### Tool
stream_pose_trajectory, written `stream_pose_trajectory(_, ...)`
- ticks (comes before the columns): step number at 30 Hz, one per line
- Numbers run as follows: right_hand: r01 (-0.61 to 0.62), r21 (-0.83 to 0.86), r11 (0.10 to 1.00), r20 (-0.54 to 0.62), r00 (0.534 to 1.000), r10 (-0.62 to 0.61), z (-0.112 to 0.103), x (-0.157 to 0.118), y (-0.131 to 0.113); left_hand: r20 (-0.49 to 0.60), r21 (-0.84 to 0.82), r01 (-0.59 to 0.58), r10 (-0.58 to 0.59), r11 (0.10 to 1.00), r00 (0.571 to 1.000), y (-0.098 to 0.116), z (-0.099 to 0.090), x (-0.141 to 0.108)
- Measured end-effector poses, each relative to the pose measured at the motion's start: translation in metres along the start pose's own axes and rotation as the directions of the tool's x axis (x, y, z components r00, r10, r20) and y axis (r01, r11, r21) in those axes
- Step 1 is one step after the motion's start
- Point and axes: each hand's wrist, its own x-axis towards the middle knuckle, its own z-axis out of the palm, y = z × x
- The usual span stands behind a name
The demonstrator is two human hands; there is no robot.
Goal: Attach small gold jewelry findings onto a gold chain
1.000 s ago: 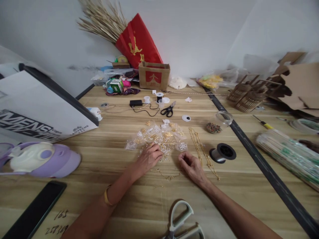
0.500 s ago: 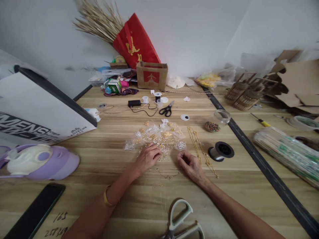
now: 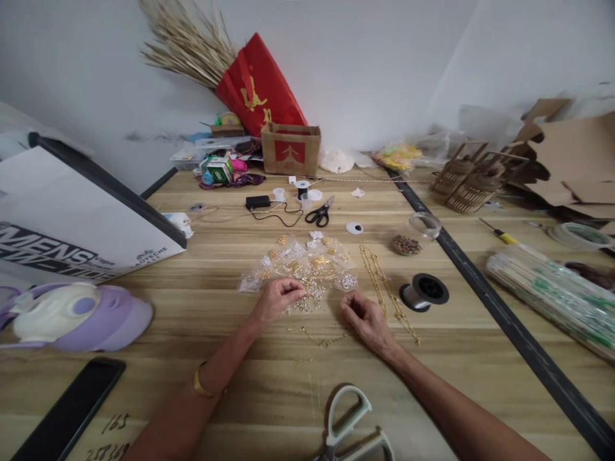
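My left hand (image 3: 279,298) is at the near left edge of a pile of small gold and silver jewellery findings (image 3: 314,288), thumb and forefinger pinched together. Whatever sits in that pinch is too small to make out. On the wood, just right of the pile, rests my right hand (image 3: 366,319) with its fingers curled closed; their inner side is hidden. Between the hands and nearer to me lies a short gold chain (image 3: 325,342). Longer gold chains (image 3: 379,282) stretch beside my right hand. Small clear bags (image 3: 250,282) of findings surround the pile.
A wire spool (image 3: 425,292) and a jar of beads (image 3: 408,243) stand at right. Pale-handled scissors (image 3: 350,422) lie at the front edge, black scissors (image 3: 319,214) farther back. A phone (image 3: 72,410), a purple cap (image 3: 96,317) and a white box (image 3: 72,218) occupy the left.
My left hand has drawn back slightly to the left, and its fingers have gone from reaching down into the findings to a visible pinch. My right hand stays almost where it was.
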Motion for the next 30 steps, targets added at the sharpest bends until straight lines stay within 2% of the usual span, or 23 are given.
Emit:
stream_pose_trajectory(5,-0.004,0.006,1.000,-0.010,1.000,0.004,0.001,0.001,0.000,-0.025,-0.133,0.076,-0.080,0.988,0.996,0.005,-0.001,-0.001)
stream_pose_trajectory(11,0.006,-0.014,1.000,-0.014,1.000,-0.006,0.000,0.001,0.001,-0.065,-0.109,0.027,-0.034,0.994,0.997,0.006,0.001,-0.001)
stream_pose_trajectory(18,-0.003,0.011,1.000,0.008,1.000,0.002,0.000,0.001,0.005,-0.113,-0.139,-0.029,0.013,0.990,0.994,-0.003,0.002,0.001)
stream_pose_trajectory(25,-0.022,0.050,0.998,0.001,1.000,0.022,0.000,0.003,0.006,-0.100,-0.042,-0.034,0.030,0.999,0.994,0.004,0.004,0.001)
stream_pose_trajectory(30,-0.009,0.040,0.999,-0.022,1.000,0.009,0.000,0.004,0.005,0.011,-0.022,-0.058,0.059,0.998,0.998,0.011,0.015,0.001)
